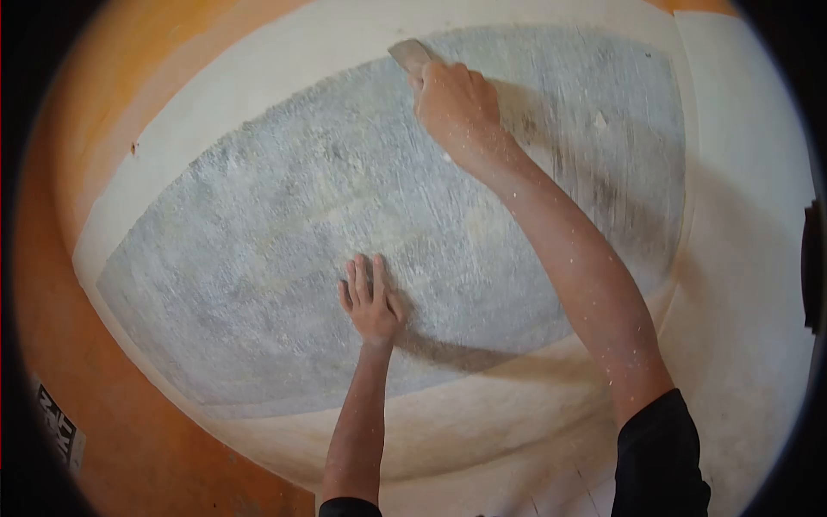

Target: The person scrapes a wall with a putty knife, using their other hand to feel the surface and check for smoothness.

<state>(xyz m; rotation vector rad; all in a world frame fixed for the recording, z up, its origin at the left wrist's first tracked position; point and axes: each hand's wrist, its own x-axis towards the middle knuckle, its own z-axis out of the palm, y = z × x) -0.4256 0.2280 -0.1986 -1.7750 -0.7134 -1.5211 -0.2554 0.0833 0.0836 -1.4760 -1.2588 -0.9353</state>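
Note:
My right hand is wrapped round a scraper with a flat metal blade. The blade lies at the upper edge of a rough grey patch on the wall, where it meets the pale border. Most of the scraper's handle is hidden in my fist. Lower down, my left hand rests flat on the grey patch, fingers spread, holding nothing. Pale flecks dot my right forearm.
A cream band surrounds the grey patch, with orange wall beyond it at the left. White wall stands at the right, and a dark object shows at the right edge. A black-and-white lettered sign is at lower left.

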